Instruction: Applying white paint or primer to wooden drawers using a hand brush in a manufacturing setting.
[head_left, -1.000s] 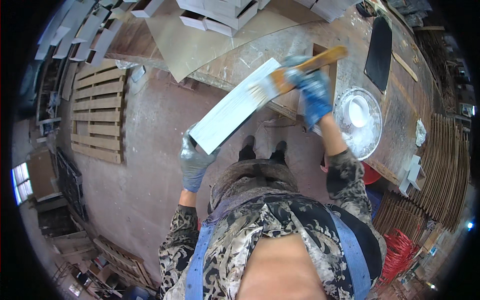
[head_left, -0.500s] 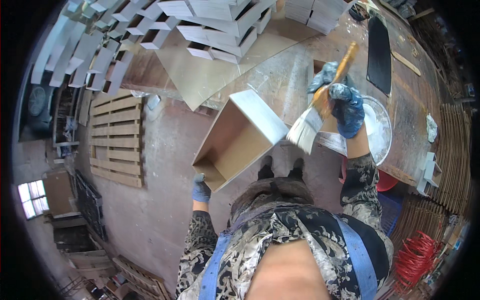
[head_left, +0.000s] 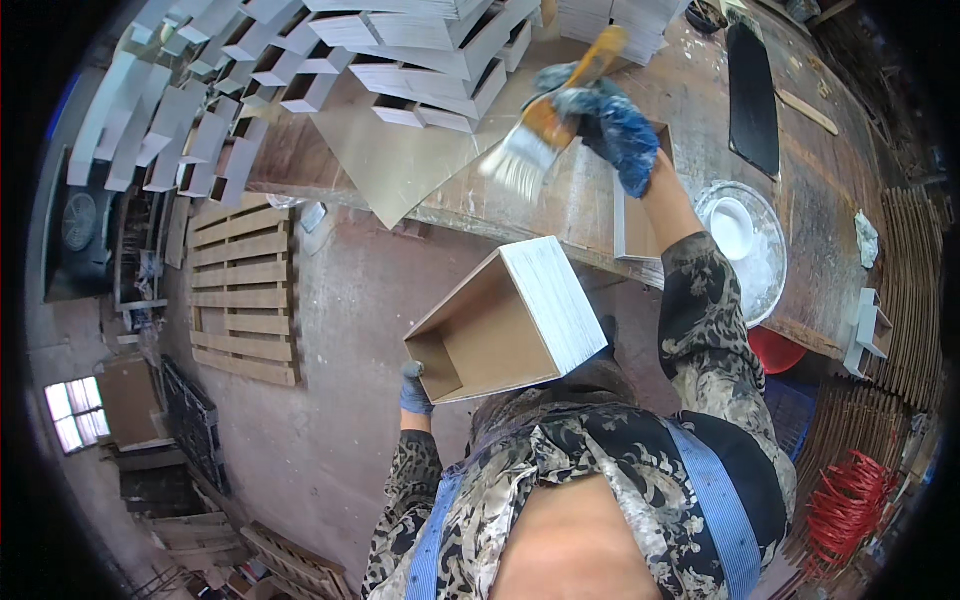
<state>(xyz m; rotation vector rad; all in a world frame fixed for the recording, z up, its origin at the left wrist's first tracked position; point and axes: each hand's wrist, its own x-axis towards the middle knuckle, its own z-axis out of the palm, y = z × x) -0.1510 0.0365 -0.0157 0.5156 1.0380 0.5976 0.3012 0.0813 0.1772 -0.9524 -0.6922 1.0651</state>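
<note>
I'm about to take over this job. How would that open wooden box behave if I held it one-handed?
The box looks stiff and probably light: thin flat panels, empty inside, and the left hand alone holds it up. Its white-coated side may be wet and slippery, since the right hand holds a brush with whitened bristles.

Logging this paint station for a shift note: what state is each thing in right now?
Box: open, tilted, one outer side painted white, inside bare.
Left hand: gloved, grip shut on box.
Right hand: gloved, grip shut on brush.
Brush: raised off the box, bristles white.
Paint bowl: uncovered, white paint inside.
Painted boxes: stacked on the bench.
</note>
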